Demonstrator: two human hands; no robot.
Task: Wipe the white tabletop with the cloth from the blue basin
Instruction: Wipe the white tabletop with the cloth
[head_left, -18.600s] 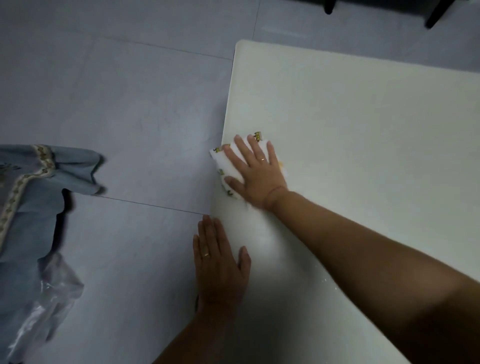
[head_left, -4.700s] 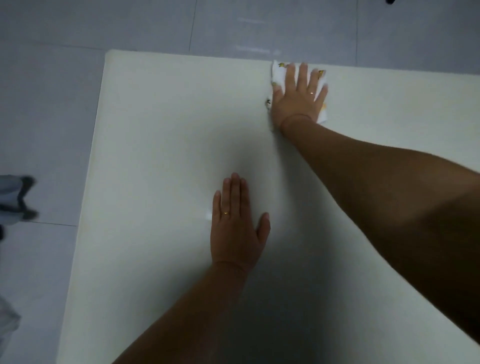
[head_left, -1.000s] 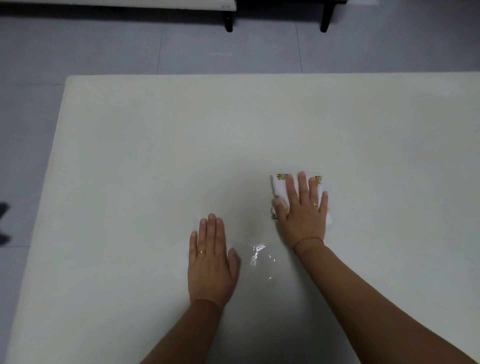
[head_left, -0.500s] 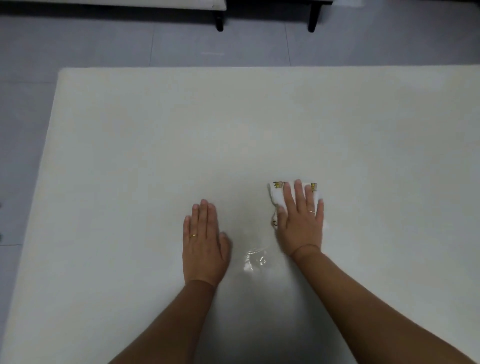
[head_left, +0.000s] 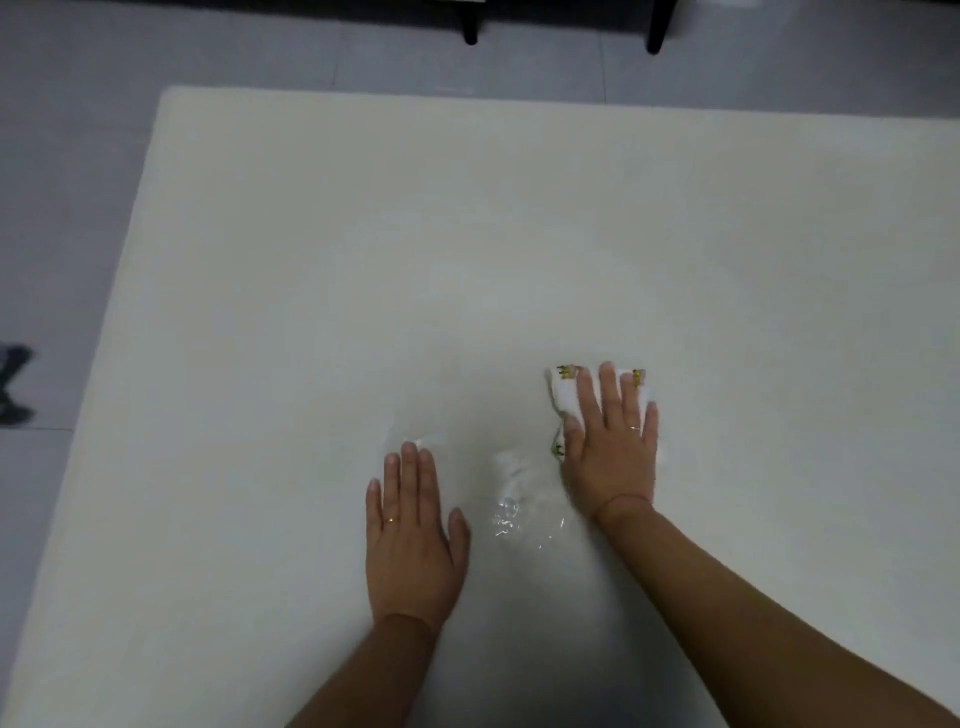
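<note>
cloth (head_left: 563, 396) on tabletop (head_left: 322, 270), right of wet patch (head_left: 511, 506).

tabletop (head_left: 363, 270): white, smooth, mostly matt
wet patch (head_left: 511, 512): glossy, just beside cloth
cloth (head_left: 563, 397): soft white fabric
floor (head_left: 62, 171): smooth grey tiles

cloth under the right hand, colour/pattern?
White cloth with small yellow-and-dark printed motifs along its edges; seen in the head view.
</note>
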